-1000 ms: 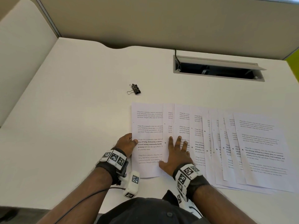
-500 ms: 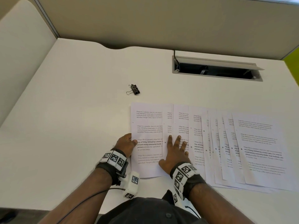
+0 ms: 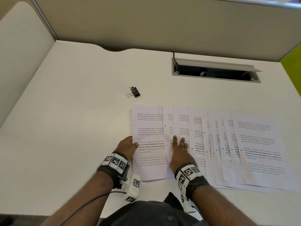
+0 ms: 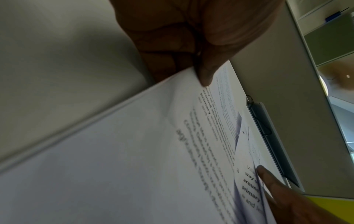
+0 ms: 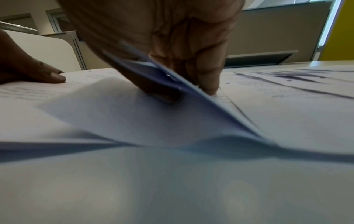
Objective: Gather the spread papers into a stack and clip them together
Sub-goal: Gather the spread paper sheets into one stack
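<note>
Several printed white papers (image 3: 244, 144) lie fanned out, overlapping, across the near right of the white desk (image 3: 73, 111). My left hand (image 3: 128, 146) pinches the left edge of the leftmost sheet (image 3: 146, 124), thumb on top; in the left wrist view the left hand (image 4: 191, 72) shows that sheet (image 4: 114, 151) running between thumb and fingers. My right hand (image 3: 179, 150) lies on the neighbouring sheets. In the right wrist view the right hand (image 5: 191, 84) has its thumb under a lifted sheet (image 5: 134, 113) and its fingertips on top. A black binder clip (image 3: 134, 92) sits alone beyond the papers.
An open cable hatch (image 3: 215, 73) is sunk into the desk at the back right. Partition walls (image 3: 24, 46) close the left and far sides. The fan of papers reaches close to the desk's near edge on the right.
My right thumb, earlier visible on the paper, has slipped under a sheet's edge and the fingers have drawn closer together. The left hand and the clip have stayed put.
</note>
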The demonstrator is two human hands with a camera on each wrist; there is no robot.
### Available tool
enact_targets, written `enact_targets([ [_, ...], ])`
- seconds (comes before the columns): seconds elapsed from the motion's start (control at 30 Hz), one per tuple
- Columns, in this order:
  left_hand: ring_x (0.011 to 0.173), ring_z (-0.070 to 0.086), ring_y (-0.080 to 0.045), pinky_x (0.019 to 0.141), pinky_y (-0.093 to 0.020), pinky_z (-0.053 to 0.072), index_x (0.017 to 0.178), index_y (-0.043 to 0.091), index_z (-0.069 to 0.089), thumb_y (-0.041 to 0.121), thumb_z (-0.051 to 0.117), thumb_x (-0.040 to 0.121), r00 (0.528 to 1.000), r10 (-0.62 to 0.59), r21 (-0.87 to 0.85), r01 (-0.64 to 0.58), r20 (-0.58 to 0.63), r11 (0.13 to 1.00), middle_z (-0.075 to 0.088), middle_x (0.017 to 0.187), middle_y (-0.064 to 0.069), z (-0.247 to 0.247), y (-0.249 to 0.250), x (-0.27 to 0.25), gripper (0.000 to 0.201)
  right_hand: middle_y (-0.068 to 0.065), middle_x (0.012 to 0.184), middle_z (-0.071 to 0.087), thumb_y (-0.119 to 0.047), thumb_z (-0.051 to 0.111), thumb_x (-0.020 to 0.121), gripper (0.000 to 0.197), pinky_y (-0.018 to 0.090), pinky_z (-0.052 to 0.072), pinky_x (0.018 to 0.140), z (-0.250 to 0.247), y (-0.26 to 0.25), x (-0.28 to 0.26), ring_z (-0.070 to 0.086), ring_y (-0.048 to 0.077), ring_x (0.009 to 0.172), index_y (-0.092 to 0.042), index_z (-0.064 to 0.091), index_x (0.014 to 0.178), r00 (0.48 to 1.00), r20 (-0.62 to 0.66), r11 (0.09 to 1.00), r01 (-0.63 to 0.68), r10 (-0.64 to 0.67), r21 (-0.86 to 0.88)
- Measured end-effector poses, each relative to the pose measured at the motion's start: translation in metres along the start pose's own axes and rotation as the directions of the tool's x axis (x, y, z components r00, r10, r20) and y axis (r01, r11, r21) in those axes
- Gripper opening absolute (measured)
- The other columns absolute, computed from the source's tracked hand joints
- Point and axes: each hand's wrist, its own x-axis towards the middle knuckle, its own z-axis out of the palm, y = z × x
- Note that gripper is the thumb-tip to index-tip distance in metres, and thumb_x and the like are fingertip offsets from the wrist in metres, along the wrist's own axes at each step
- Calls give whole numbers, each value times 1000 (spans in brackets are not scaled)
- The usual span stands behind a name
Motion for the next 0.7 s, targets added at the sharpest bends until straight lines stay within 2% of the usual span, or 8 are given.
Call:
enact_targets([
  [0.23, 106, 63, -34, 96, -51, 50, 114, 13, 60, 13, 55, 87, 1000, 4, 10, -4, 23, 1000, 67, 117, -15, 0, 0, 0, 27, 16, 159, -3, 0, 41, 89, 83, 49, 38, 108, -9, 1, -3, 16, 32, 145, -17, -16, 148, 1000, 22, 1000, 1, 0, -28],
  [0.43, 105, 64, -35, 92, -53, 52, 114, 14, 60, 15, 54, 87, 1000, 0, 35, 0, 26, 999, 68, 117, -15, 4, 3, -4, 27, 19, 158, 0, -1, 43, 90, 83, 51, 38, 106, -11, 0, -9, 19, 35, 144, -13, -16, 147, 999, 40, 996, 5, -1, -90],
  [0.57, 104, 64, -35, 91, -51, 53, 116, 13, 59, 15, 54, 88, 1000, -7, 41, 7, 5, 999, 67, 116, -15, 6, 4, -7, 29, 22, 152, 24, -8, 45, 92, 81, 49, 44, 98, -17, 2, -12, 44, 35, 129, -14, -14, 148, 1000, -13, 990, 24, -26, -138],
  [0.63, 104, 64, -34, 92, -51, 52, 114, 14, 60, 16, 54, 87, 1000, -16, 38, 16, 3, 999, 67, 117, -15, 7, 2, -8, 27, 20, 144, 35, -9, 47, 92, 81, 48, 46, 95, -18, 4, -10, 48, 33, 123, -12, -11, 148, 998, -57, 987, 19, -28, -160],
  [0.7, 105, 64, -35, 93, -52, 51, 111, 17, 60, 18, 55, 86, 1000, -19, 46, 19, 1, 999, 67, 118, -15, 8, 0, -9, 25, 19, 141, 38, -10, 51, 90, 84, 47, 46, 94, -17, 9, -7, 49, 32, 121, -10, -10, 148, 999, -49, 990, -4, -3, -144],
])
